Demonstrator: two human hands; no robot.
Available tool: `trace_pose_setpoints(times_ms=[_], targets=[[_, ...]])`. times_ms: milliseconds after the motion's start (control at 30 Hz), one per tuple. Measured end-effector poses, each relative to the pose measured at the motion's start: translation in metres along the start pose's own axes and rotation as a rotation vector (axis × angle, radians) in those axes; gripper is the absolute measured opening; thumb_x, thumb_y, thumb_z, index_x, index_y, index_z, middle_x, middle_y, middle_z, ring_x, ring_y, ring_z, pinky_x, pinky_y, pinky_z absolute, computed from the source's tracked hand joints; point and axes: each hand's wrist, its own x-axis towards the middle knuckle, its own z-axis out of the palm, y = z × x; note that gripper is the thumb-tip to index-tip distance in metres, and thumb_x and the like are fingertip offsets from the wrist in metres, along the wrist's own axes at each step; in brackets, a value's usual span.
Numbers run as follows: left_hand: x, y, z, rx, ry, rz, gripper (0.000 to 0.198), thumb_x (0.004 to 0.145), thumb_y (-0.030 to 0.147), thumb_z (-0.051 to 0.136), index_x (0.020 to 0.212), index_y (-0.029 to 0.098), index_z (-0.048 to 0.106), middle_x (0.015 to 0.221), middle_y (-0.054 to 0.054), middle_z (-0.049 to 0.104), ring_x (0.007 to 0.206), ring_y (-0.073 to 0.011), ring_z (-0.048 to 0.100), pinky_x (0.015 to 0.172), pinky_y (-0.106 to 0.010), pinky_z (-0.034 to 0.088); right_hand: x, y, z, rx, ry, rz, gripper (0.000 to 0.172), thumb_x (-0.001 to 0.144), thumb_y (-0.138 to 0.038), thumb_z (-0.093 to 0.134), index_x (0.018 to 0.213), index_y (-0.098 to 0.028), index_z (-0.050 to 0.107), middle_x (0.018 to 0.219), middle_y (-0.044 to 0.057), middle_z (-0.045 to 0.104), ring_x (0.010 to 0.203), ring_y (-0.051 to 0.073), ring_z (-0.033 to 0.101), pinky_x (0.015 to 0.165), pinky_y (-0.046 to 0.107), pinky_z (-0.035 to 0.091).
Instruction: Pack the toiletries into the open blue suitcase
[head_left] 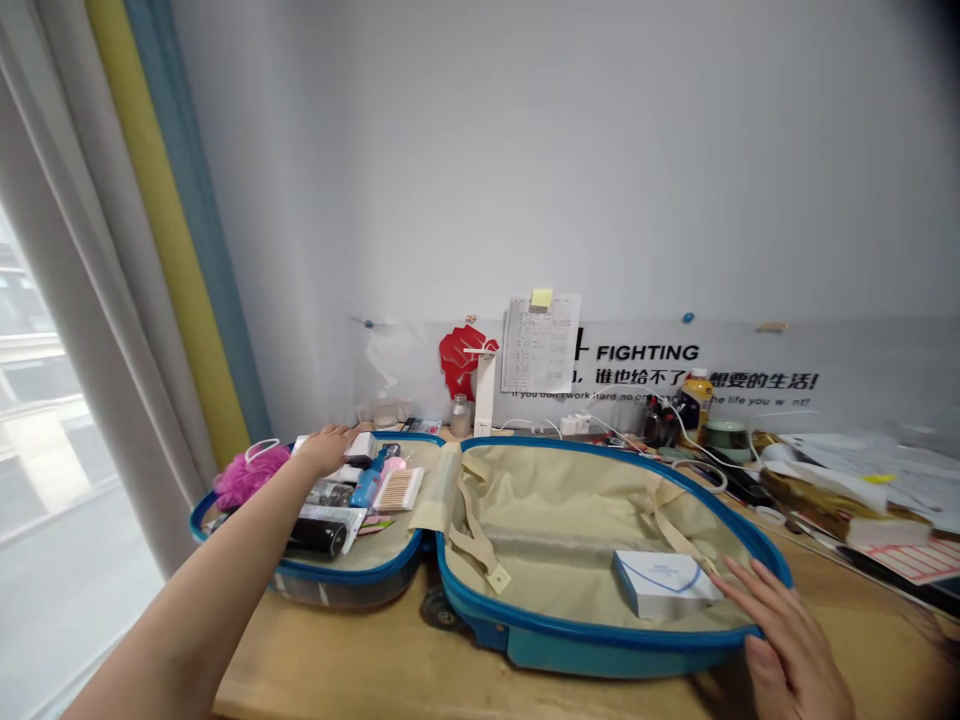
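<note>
Finding the suitcase [555, 560] open, its left half well filled, one white box [664, 588] at right, I spread my right hand [791, 640], fingers wide; my left hand [328, 450], I cannot tell.

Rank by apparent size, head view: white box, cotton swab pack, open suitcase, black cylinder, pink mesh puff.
1. Open suitcase
2. White box
3. Pink mesh puff

Unranked, both smaller than the puff: cotton swab pack and black cylinder. They look alike in size, and the left forearm partly hides the cylinder.
</note>
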Motion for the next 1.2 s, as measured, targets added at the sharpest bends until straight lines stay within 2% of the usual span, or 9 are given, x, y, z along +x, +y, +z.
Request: trace_pose_setpoints(times_ms=[133,333,500,567,667,800,900,1000,1200], targets=[[0.011,0.001,-0.001,0.05,-0.023,0.016,0.052,0.082,0.01,0.047,0.133,0.018,0.048,0.131,-0.018,0.058,0.121,-0.0274,0.054,0.099,-0.039,0.038,0.0,-0.001,-0.002,-0.009,-0.005,0.001,0.038,0.095,-0.033,0.032,0.119,-0.02,0.059,0.126,0.011,0.061,0.127,0.029,0.05,0.104,0.047,0.039],[0.002,0.0,-0.003,0.107,0.039,0.029,0.051,0.082,0.006,0.041,0.133,0.012,0.046,0.13,-0.024,0.055,0.114,-0.0343,0.058,0.101,-0.057,0.032,0.001,-0.002,-0.004,0.001,-0.009,0.033,0.038,0.095,-0.036,0.034,0.119,-0.021,0.06,0.125,0.011,0.062,0.125,0.03,0.052,0.103,0.05,0.04],[-0.005,0.013,-0.036,0.127,0.18,0.143,0.054,0.086,0.011,0.041,0.14,0.011,0.038,0.14,-0.023,0.046,0.126,-0.0337,0.048,0.11,-0.053,0.023,0.0,-0.001,-0.002,0.016,0.014,0.034,0.038,0.095,-0.037,0.035,0.117,-0.021,0.061,0.123,0.01,0.064,0.124,0.029,0.053,0.103,0.048,0.041],[-0.008,0.035,-0.06,0.109,0.275,0.261,0.055,0.086,0.016,0.044,0.141,0.012,0.037,0.138,-0.021,0.048,0.128,-0.0322,0.045,0.111,-0.049,0.023,0.0,0.0,-0.003,0.01,0.016,0.025,0.038,0.095,-0.035,0.035,0.117,-0.021,0.061,0.124,0.009,0.063,0.125,0.029,0.053,0.102,0.047,0.042],[-0.021,0.088,-0.098,-0.054,0.41,0.549,0.06,0.085,0.023,0.048,0.143,0.013,0.034,0.13,-0.018,0.051,0.121,-0.0303,0.05,0.106,-0.044,0.033,0.001,0.0,-0.003,0.004,0.016,0.011,0.037,0.095,-0.034,0.034,0.117,-0.021,0.061,0.125,0.01,0.063,0.126,0.029,0.052,0.101,0.047,0.042],[-0.049,0.18,-0.122,-0.429,0.301,0.921,0.07,0.085,0.032,0.052,0.148,0.018,0.026,0.127,-0.015,0.05,0.114,-0.0257,0.053,0.096,-0.036,0.043,0.002,-0.002,-0.003,-0.001,-0.011,0.03,0.036,0.095,-0.035,0.035,0.116,-0.022,0.061,0.124,0.009,0.063,0.124,0.029,0.053,0.101,0.049,0.042],[-0.065,0.239,-0.112,-0.565,0.144,1.109,0.075,0.083,0.034,0.056,0.149,0.015,0.025,0.126,-0.016,0.05,0.116,-0.0265,0.051,0.099,-0.037,0.042,0.003,-0.004,-0.003,-0.004,-0.011,0.031,0.037,0.095,-0.035,0.034,0.117,-0.021,0.06,0.123,0.01,0.063,0.125,0.029,0.053,0.1,0.049,0.043],[-0.07,0.274,-0.088,-0.618,0.022,1.173,0.073,0.082,0.034,0.059,0.147,0.014,0.029,0.127,-0.016,0.051,0.12,-0.0278,0.049,0.103,-0.039,0.039,0.004,-0.005,-0.004,-0.01,-0.001,0.025,0.036,0.095,-0.034,0.033,0.117,-0.021,0.059,0.123,0.011,0.063,0.126,0.029,0.051,0.1,0.049,0.042],[-0.064,0.289,-0.054,-0.537,-0.102,1.117,0.077,0.081,0.037,0.062,0.147,0.016,0.028,0.128,-0.016,0.05,0.117,-0.028,0.052,0.1,-0.039,0.042,0.005,-0.008,-0.008,0.0,-0.025,0.031,0.035,0.095,-0.032,0.035,0.118,-0.022,0.059,0.125,0.01,0.062,0.126,0.028,0.051,0.099,0.047,0.044]])
